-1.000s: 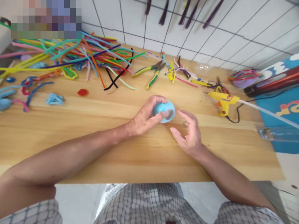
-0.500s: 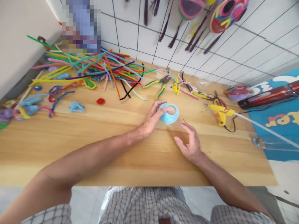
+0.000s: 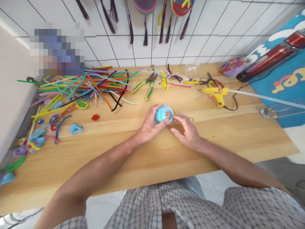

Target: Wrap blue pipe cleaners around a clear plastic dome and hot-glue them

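Beneath blue coil [image 3: 162,114]: wooden table [image 3: 119,167].
Pipe cleaners [image 3: 88,87]: heaped left of coil, farther back.
Left hand [image 3: 149,125]: thumb and fingers clamped on coil.
Right hand [image 3: 188,133]: just right of coil, digits apart; can't tell if touching.
Glue gun [image 3: 216,93]: right of coil, farther back.
Coil: between hands.
Red disc [image 3: 95,117]: left of coil.

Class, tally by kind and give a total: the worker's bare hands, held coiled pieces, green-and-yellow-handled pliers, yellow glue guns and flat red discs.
Bare hands: 2, left hand and right hand
Held light-blue coiled piece: 1
Green-and-yellow-handled pliers: 1
Yellow glue gun: 1
Flat red disc: 1
Total: 6
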`<action>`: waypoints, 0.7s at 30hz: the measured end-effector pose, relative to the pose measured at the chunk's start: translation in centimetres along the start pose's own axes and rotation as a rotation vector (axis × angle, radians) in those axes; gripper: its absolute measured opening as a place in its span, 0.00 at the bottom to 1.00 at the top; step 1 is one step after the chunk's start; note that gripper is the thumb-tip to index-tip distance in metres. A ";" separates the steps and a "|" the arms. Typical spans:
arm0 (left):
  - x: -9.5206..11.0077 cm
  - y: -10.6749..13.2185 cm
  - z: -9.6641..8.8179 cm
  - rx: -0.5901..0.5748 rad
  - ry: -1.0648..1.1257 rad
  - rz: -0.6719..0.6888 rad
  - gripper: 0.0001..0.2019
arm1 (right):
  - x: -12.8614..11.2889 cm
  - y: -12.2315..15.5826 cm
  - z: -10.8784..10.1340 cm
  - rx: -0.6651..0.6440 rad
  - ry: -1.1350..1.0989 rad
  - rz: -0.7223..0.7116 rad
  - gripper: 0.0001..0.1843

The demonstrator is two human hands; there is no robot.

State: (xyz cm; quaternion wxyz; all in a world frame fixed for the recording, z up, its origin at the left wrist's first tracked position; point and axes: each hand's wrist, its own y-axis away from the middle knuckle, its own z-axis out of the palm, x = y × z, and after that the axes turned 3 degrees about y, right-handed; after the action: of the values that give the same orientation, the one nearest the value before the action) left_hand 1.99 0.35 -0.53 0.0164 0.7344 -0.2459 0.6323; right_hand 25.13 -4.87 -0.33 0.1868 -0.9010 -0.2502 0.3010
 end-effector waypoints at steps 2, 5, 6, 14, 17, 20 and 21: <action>-0.1 0.0 0.1 0.021 -0.005 -0.005 0.33 | 0.0 -0.1 -0.1 -0.021 -0.018 0.013 0.29; -0.1 0.0 0.2 0.046 -0.024 -0.003 0.35 | 0.0 -0.2 -0.1 -0.026 -0.036 0.024 0.30; -0.2 0.0 0.1 0.048 -0.031 -0.005 0.35 | 0.1 -0.3 0.0 -0.024 -0.044 0.022 0.30; -0.6 -0.1 -0.2 0.023 -0.118 0.027 0.43 | -0.1 -0.6 0.2 -0.025 -0.096 0.023 0.27; -0.6 0.1 -0.5 0.043 -0.095 -0.036 0.42 | -0.3 -0.7 0.4 -0.005 -0.120 -0.033 0.28; -0.8 0.0 -0.9 0.078 0.003 -0.088 0.39 | -0.4 -0.8 0.9 0.041 -0.141 -0.082 0.30; -1.0 -0.1 -1.0 0.095 0.043 -0.087 0.37 | -0.4 -0.8 1.1 0.056 -0.144 -0.092 0.30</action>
State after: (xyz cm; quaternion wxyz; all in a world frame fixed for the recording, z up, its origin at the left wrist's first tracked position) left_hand 1.01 1.14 -1.22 0.0144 0.7305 -0.1833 0.6577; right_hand 23.90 -4.23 -0.64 0.2071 -0.8590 -0.2958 0.3629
